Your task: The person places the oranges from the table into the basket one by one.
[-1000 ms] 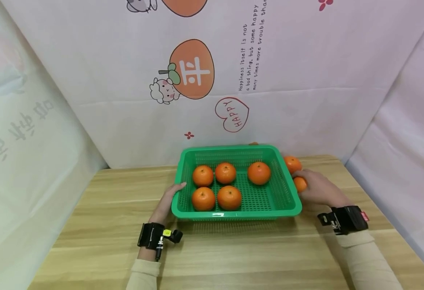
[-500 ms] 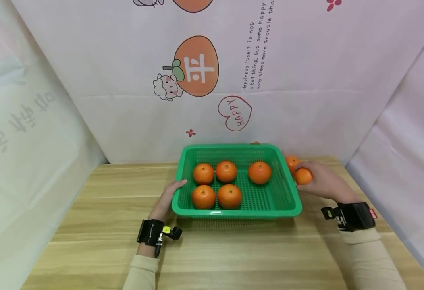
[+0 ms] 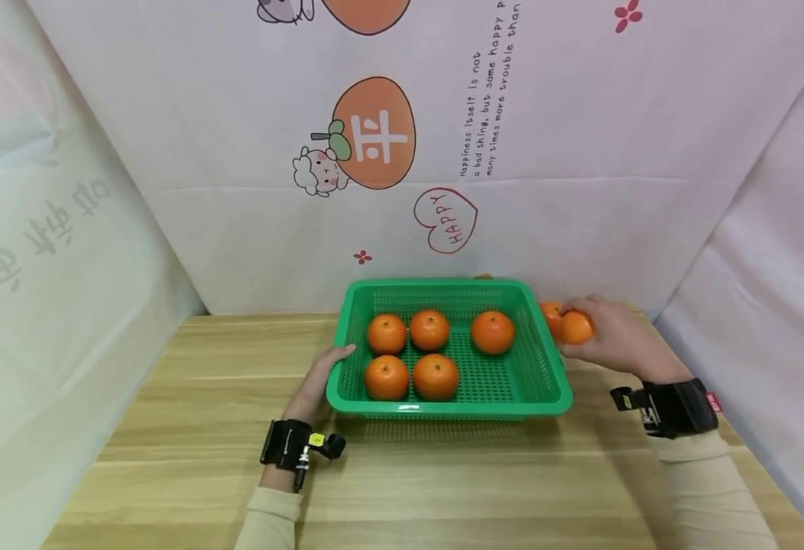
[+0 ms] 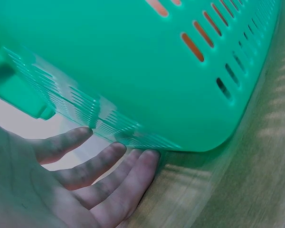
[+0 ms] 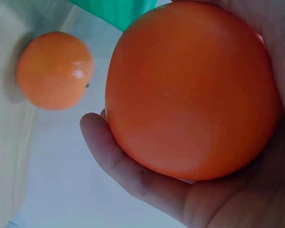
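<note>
In the head view, a green plastic basket (image 3: 449, 409) stands on the table with several oranges (image 3: 436, 376) inside. My left hand (image 3: 312, 386) holds its left side, the thumb hooked over the rim. Seen from the left wrist, the fingers (image 4: 92, 166) reach along the slotted outer wall, fingertips right at it. Beyond the basket's right side, my right hand (image 3: 615, 340) grips an orange (image 3: 577, 327). That fruit (image 5: 192, 90) fills much of the right wrist view, fingers curled round it. Another orange (image 3: 551, 316) lies just behind, partly hidden; its stem end faces sideways in the right wrist view.
The wooden table (image 3: 443, 489) extends in front of the basket. A printed white cloth (image 3: 546, 191) hangs close behind it, with white cloth at both sides. A bit of orange colour (image 3: 484, 276) shows over the basket's back rim.
My right hand has raised the orange it grips and drawn it slightly right, away from the basket's rim. The left hand stays at the basket's left side.
</note>
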A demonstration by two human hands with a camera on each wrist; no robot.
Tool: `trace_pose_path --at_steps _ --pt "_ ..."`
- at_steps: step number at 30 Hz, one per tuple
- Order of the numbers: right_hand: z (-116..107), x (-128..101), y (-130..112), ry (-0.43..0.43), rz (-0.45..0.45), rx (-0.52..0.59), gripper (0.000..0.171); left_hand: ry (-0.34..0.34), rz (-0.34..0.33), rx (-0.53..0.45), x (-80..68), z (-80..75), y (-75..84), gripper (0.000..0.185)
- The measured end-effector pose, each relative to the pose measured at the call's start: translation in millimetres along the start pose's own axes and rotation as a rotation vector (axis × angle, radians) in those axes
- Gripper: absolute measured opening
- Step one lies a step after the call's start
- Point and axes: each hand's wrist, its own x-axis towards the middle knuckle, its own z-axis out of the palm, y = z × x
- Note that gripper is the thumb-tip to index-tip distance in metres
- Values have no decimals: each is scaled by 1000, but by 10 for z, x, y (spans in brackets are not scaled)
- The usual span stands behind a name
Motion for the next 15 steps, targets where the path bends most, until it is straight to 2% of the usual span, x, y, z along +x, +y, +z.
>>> trace_pose_path --at_steps 6,15 --pt "-60 42 -126 -17 -7 -13 54 -15 -9 -33 -11 -6 9 79" --pt "-73 142 -271 -46 -57 22 51 -12 -8 -27 4 -11 -6 76"
